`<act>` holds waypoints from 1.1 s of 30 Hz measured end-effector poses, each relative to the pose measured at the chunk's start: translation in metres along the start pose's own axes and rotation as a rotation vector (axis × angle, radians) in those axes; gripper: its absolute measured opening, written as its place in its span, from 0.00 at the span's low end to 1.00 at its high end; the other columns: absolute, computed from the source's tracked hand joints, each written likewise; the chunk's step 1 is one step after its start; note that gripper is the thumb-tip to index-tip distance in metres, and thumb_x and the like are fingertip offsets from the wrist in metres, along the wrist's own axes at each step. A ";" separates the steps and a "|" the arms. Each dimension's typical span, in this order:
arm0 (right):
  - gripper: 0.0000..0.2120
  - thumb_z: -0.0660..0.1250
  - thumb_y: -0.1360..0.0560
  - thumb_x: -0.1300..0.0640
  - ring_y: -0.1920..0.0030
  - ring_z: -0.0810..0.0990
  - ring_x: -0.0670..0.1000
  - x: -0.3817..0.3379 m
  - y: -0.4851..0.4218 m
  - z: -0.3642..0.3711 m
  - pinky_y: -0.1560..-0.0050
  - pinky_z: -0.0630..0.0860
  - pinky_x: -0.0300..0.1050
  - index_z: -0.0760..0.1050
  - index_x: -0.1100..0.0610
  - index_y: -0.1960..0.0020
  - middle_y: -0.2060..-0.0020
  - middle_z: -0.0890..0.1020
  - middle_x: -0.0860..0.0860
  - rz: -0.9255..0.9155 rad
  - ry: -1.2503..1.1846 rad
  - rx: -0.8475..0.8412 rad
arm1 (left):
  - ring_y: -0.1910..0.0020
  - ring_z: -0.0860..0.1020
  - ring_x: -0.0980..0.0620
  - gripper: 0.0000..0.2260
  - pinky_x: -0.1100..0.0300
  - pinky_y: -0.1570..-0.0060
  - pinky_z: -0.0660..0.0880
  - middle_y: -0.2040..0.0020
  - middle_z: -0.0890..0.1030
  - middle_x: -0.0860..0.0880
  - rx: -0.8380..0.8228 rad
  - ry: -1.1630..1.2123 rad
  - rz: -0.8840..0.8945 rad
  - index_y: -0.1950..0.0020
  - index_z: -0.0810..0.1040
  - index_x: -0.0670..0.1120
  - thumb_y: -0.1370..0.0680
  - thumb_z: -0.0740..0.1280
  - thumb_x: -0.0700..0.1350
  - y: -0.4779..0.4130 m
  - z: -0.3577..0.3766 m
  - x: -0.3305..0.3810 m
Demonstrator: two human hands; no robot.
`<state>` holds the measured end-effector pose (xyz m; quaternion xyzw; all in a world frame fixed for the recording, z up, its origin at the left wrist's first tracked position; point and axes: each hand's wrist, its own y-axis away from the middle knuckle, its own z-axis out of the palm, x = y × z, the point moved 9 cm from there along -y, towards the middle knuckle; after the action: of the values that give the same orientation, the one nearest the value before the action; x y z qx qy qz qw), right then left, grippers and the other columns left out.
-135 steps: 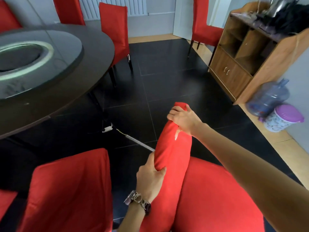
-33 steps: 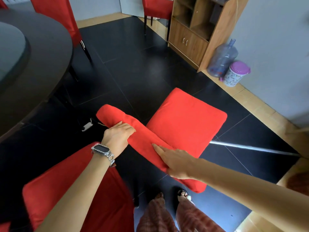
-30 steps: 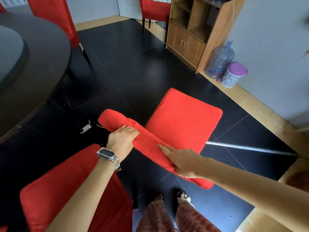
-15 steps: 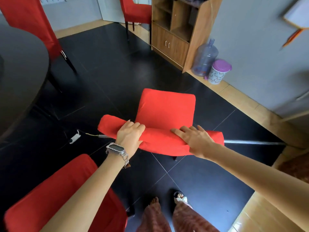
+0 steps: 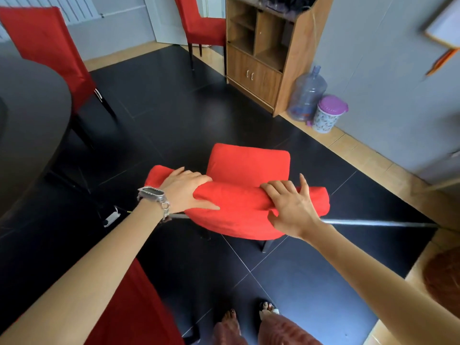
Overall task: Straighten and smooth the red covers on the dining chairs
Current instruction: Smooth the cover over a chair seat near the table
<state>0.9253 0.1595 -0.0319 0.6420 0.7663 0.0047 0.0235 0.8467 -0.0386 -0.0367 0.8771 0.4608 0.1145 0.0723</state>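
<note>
A dining chair in a red cover stands just in front of me, seen from behind and above, with its seat [image 5: 249,163] beyond the padded backrest top [image 5: 239,202]. My left hand [image 5: 184,190] grips the left part of the backrest top, fingers curled over the far side and thumb along the near side. On the right part lies my right hand [image 5: 291,205], fingers spread and fairly straight, pressing the fabric; a small fold bulges by its thumb.
Another red-covered chair [image 5: 139,307] is close at my lower left. The dark round table [image 5: 27,115] fills the left, with a red chair [image 5: 47,46] behind it. Far off stand a third red chair [image 5: 201,23], a wooden cabinet [image 5: 268,46], a water bottle [image 5: 307,95] and a purple-lidded bin [image 5: 328,113].
The chair has turned until its backrest lies square across my view. My right hand slid toward the backrest's right end and spread its fingers; my left hand stayed on the left part.
</note>
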 end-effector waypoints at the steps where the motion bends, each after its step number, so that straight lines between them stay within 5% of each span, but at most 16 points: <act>1: 0.28 0.65 0.27 0.42 0.34 0.70 0.52 0.003 0.004 -0.007 0.30 0.44 0.69 0.68 0.49 0.29 0.36 0.73 0.47 -0.021 -0.025 0.095 | 0.37 0.71 0.54 0.41 0.49 0.27 0.51 0.39 0.77 0.57 -0.002 0.066 -0.074 0.37 0.75 0.56 0.36 0.48 0.80 -0.001 -0.004 -0.011; 3: 0.25 0.63 0.28 0.35 0.39 0.75 0.54 0.018 0.015 -0.025 0.32 0.47 0.71 0.78 0.48 0.38 0.41 0.79 0.48 0.019 -0.120 0.337 | 0.37 0.72 0.52 0.39 0.43 0.29 0.49 0.41 0.79 0.57 0.022 0.193 -0.289 0.44 0.80 0.56 0.32 0.41 0.77 -0.001 -0.013 -0.044; 6: 0.22 0.62 0.28 0.34 0.41 0.75 0.56 0.060 0.031 -0.027 0.31 0.58 0.68 0.84 0.50 0.50 0.43 0.80 0.49 0.241 -0.328 0.535 | 0.37 0.73 0.46 0.24 0.47 0.34 0.60 0.39 0.79 0.52 0.051 0.322 -0.566 0.44 0.81 0.52 0.23 0.55 0.66 0.004 -0.012 -0.096; 9: 0.19 0.69 0.29 0.40 0.42 0.73 0.51 0.089 0.036 -0.008 0.38 0.68 0.40 0.82 0.56 0.54 0.43 0.76 0.50 0.441 -0.771 0.587 | 0.41 0.75 0.40 0.17 0.51 0.42 0.72 0.41 0.79 0.43 0.017 0.655 -0.805 0.43 0.80 0.46 0.25 0.67 0.56 0.004 0.007 -0.124; 11: 0.13 0.72 0.29 0.48 0.47 0.75 0.46 0.095 0.036 -0.002 0.44 0.68 0.31 0.79 0.58 0.57 0.47 0.77 0.51 0.502 -0.911 0.640 | 0.43 0.76 0.40 0.12 0.52 0.42 0.71 0.43 0.80 0.40 0.025 0.747 -0.846 0.49 0.83 0.45 0.25 0.69 0.51 0.001 0.012 -0.127; 14: 0.13 0.71 0.26 0.53 0.63 0.76 0.45 0.102 0.030 0.008 0.56 0.73 0.43 0.75 0.57 0.66 0.65 0.78 0.48 0.584 -1.006 0.629 | 0.47 0.79 0.40 0.07 0.49 0.40 0.73 0.48 0.81 0.38 0.066 0.832 -0.930 0.59 0.82 0.45 0.27 0.70 0.48 0.003 0.016 -0.134; 17: 0.20 0.70 0.25 0.55 0.72 0.67 0.46 0.106 0.024 0.007 0.65 0.66 0.45 0.64 0.52 0.72 0.76 0.67 0.45 0.590 -0.964 0.617 | 0.42 0.77 0.37 0.12 0.46 0.39 0.73 0.47 0.79 0.38 0.148 0.959 -0.983 0.48 0.80 0.36 0.26 0.70 0.43 0.005 0.022 -0.141; 23: 0.27 0.70 0.25 0.55 0.73 0.60 0.46 0.108 0.013 0.001 0.69 0.59 0.37 0.55 0.50 0.72 0.78 0.58 0.46 0.504 -0.984 0.608 | 0.49 0.75 0.49 0.07 0.57 0.60 0.73 0.50 0.80 0.47 0.313 1.142 -0.974 0.54 0.83 0.46 0.24 0.65 0.38 0.010 0.026 -0.131; 28: 0.27 0.69 0.24 0.56 0.73 0.57 0.46 0.121 -0.004 -0.002 0.70 0.58 0.37 0.54 0.51 0.72 0.78 0.57 0.46 0.449 -1.032 0.643 | 0.49 0.77 0.47 0.11 0.55 0.60 0.75 0.56 0.82 0.50 0.396 1.163 -0.994 0.61 0.83 0.49 0.26 0.63 0.38 0.015 0.027 -0.128; 33: 0.26 0.68 0.24 0.61 0.74 0.56 0.47 0.136 -0.036 -0.006 0.72 0.57 0.36 0.54 0.54 0.73 0.78 0.56 0.46 0.420 -1.017 0.644 | 0.45 0.78 0.41 0.09 0.42 0.44 0.76 0.51 0.82 0.44 0.491 1.161 -1.100 0.64 0.83 0.49 0.29 0.65 0.40 0.019 0.026 -0.132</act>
<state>0.8660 0.2877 -0.0313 0.6757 0.4801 -0.5266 0.1888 0.7962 -0.1593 -0.0748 0.3194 0.7991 0.3930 -0.3241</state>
